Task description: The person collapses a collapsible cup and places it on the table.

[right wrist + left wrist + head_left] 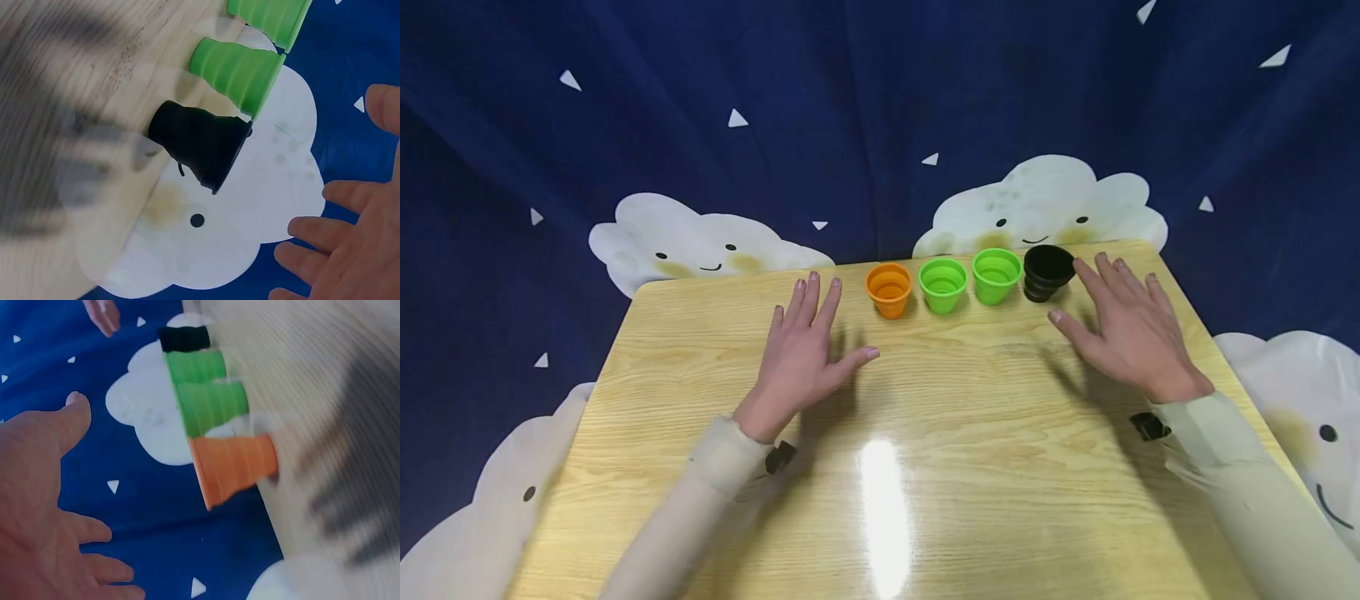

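Above the right side of the wooden table (1000, 458), toward its far corner, the right hand (1131, 333) is held with fingers and thumb spread, nothing gripped; its fingertips are placed near the black cup (1048, 267) but apart from it, as seen from the right wrist. Left of the table's middle, the left hand (801, 350) is likewise spread, nearest the orange cup (889, 292). Between these two cups, along the far edge, the left green cup (943, 287) and right green cup (997, 279) are stood mouth up. If the black cup were brushed by the right fingers, it could be tipped into its green neighbour or, with so little wood left behind it, pushed over the far edge toward the blue cloth (850, 100). A sideways knock could be passed along the close-set row.
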{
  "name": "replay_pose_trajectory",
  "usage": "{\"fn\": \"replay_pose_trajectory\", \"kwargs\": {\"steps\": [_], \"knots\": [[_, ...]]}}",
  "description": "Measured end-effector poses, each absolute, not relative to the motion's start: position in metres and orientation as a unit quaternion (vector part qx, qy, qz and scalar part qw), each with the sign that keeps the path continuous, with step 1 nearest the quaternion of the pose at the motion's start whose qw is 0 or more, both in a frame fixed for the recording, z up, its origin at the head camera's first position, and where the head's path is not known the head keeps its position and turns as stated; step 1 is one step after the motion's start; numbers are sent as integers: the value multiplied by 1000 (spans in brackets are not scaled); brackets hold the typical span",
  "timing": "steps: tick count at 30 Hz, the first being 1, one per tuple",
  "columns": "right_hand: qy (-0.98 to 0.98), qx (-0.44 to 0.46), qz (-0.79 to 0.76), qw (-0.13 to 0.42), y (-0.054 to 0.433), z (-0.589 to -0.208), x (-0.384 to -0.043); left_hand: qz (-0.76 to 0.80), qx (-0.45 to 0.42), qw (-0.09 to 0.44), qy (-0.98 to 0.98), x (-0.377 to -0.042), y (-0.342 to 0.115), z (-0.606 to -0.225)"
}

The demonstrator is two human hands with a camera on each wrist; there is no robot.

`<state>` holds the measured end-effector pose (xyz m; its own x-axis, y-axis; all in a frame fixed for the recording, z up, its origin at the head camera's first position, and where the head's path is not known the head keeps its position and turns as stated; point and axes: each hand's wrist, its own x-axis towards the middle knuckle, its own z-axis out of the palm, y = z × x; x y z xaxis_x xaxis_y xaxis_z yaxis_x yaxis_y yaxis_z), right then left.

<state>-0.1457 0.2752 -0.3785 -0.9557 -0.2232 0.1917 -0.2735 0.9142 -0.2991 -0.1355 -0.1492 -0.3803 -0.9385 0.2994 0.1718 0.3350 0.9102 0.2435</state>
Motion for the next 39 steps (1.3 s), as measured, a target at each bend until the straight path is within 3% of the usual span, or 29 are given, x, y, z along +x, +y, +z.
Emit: {"fn": "replay_pose_trajectory", "kwargs": {"steps": [10, 18, 23, 39], "knots": [[-956, 109, 257, 90, 275, -388, -155, -295, -204, 137, -923, -156, -109, -388], [-949, 71, 302, 61, 275, -395, -160, -387, -222, 189, -875, -169, -74, -396], [-942, 57, 324, 64, 278, -398, -163, -426, -223, 186, -857, -171, -48, -400], [-915, 37, 396, 69, 280, -418, -176, -575, -196, 106, -788, -174, 36, -423]]}}
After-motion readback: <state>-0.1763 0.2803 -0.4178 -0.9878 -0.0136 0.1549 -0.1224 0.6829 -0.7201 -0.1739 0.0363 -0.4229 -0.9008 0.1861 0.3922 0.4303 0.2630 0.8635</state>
